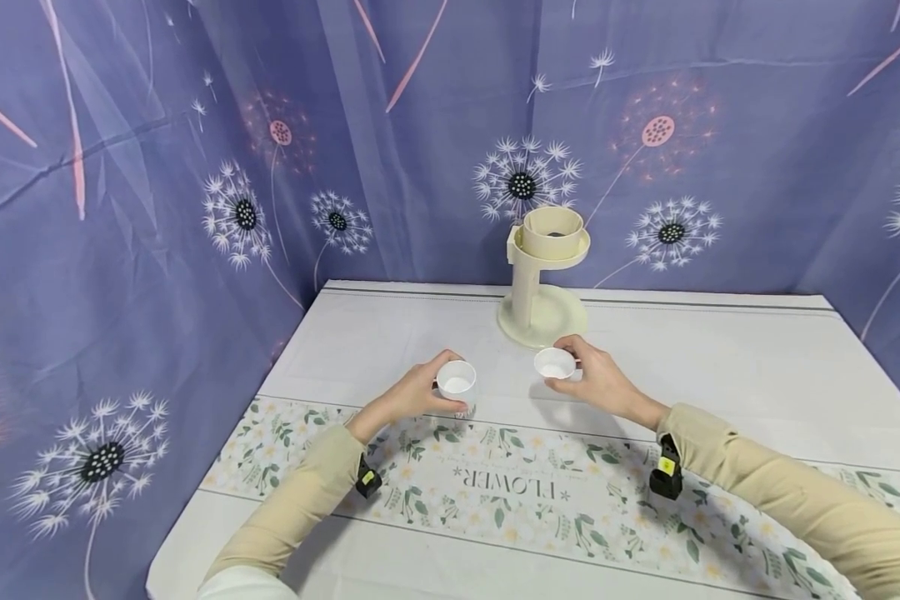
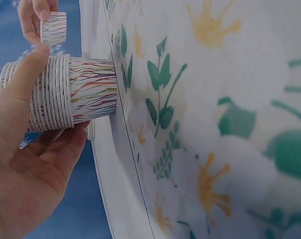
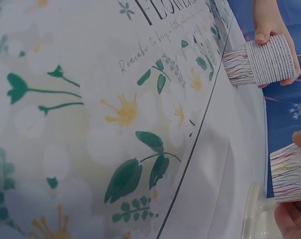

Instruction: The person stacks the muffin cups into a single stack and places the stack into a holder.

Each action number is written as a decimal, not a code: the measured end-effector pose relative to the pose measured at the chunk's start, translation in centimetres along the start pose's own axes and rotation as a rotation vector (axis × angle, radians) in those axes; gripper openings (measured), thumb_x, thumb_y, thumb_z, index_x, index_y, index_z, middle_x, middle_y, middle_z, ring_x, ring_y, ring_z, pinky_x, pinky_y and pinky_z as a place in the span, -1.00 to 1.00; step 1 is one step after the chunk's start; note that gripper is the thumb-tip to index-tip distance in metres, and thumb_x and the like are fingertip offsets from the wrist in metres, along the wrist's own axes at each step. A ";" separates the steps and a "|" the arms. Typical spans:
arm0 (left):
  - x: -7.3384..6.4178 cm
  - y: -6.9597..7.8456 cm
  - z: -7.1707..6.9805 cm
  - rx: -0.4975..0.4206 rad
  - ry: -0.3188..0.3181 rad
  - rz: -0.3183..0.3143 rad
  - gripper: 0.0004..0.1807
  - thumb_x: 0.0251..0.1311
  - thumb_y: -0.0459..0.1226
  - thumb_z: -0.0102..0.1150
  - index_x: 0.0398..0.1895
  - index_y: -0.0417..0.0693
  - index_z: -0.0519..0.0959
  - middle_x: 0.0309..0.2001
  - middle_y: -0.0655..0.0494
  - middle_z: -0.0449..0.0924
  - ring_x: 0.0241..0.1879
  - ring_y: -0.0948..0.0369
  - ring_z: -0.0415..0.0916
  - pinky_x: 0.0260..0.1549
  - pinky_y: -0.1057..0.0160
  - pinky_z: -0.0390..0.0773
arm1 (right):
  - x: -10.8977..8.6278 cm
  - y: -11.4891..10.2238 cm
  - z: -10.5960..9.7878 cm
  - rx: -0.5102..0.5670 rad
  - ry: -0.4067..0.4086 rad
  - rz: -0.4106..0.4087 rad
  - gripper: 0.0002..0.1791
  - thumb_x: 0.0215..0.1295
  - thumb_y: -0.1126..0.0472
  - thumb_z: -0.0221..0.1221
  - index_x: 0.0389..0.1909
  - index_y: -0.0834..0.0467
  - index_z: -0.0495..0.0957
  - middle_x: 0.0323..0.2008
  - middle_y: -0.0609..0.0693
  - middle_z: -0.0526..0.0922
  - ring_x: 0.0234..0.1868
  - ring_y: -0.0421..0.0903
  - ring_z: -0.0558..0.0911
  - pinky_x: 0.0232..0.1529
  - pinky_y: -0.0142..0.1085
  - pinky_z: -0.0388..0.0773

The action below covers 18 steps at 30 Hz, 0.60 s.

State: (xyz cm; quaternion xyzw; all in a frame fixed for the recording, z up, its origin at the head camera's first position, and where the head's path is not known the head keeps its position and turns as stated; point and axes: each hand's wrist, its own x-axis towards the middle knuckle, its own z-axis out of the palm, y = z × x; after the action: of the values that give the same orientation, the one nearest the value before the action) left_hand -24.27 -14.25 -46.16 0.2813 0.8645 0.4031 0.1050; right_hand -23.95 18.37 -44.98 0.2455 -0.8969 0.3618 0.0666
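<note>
My left hand point(image 1: 418, 388) grips a stack of nested white paper cups point(image 2: 51, 94), thumb on one side and fingers on the other. Wavy coloured lines show on the lowest cup, whose base is right at the white tabletop in the left wrist view. A single paper cup point(image 1: 554, 363) with the same lines point(image 3: 292, 172) is held by its sides between the thumb and fingers of my right hand point(image 1: 606, 382). Its mouth faces up, and it hangs over the table to the right of the stack. Behind it stands a cream-coloured stand point(image 1: 525, 292) with a round base and a raised ring.
An open cream cylinder point(image 1: 552, 237) sits in the stand's ring. A floral printed band marked FLOWER point(image 1: 506, 483) crosses the white table cover point(image 1: 690, 342). Blue dandelion-patterned cloth point(image 1: 420, 167) hangs behind and to the left. A small black device point(image 1: 667, 471) is strapped at each wrist.
</note>
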 end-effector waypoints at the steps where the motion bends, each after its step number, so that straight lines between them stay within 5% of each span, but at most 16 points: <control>1: 0.0 0.0 0.0 -0.002 0.001 -0.003 -0.29 -0.03 -0.15 0.49 0.19 0.11 0.33 0.02 0.07 0.58 0.02 0.17 0.55 0.06 0.15 0.57 | 0.0 0.0 0.0 0.001 0.000 -0.004 -0.40 0.08 0.18 0.39 0.10 0.27 0.38 -0.01 0.19 0.59 -0.04 0.11 0.60 -0.04 -0.01 0.59; 18: -0.1 0.0 0.0 -0.010 0.012 -0.022 -0.29 -0.05 -0.09 0.50 0.18 0.21 0.34 -0.01 0.14 0.59 -0.01 0.20 0.55 0.06 0.09 0.54 | 0.0 -0.9 0.1 0.083 -0.018 -0.009 -0.39 0.14 0.19 0.35 0.16 0.23 0.31 0.04 0.19 0.56 0.01 0.10 0.60 -0.05 -0.04 0.63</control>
State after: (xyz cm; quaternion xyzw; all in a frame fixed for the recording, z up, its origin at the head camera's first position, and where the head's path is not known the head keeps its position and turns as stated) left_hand -24.20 -14.30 -46.17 0.2686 0.8662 0.4078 0.1057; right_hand -23.53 17.75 -44.52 0.2551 -0.8805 0.3964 0.0498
